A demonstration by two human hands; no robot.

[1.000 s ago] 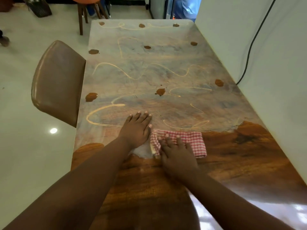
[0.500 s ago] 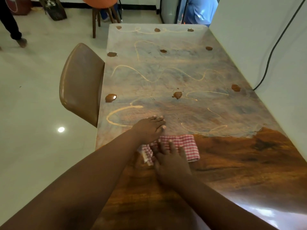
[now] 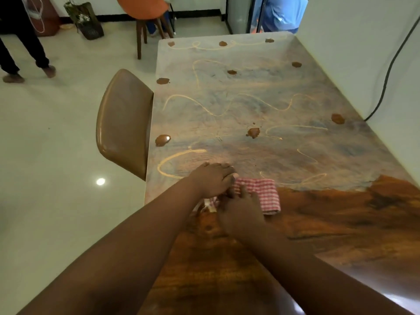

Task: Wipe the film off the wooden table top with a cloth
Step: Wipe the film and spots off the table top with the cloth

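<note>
Pressing our right hand (image 3: pixel 241 212) flat on the checked cloth (image 3: pixel 261 194), at the film's (image 3: pixel 227 114) near edge on the wooden surface (image 3: pixel 341 223), our left hand (image 3: pixel 211 180) curled over its left end, brown chair (image 3: pixel 125 123) alongside.

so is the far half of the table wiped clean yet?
No. The film with brown blobs covers the table top beyond the cloth; only the near part shows bare wood.

Beyond the hands, the table top (image 3: pixel 295 155) lies open, hemmed by wall (image 3: pixel 354 53) right, chair (image 3: pixel 123 123) left.
</note>
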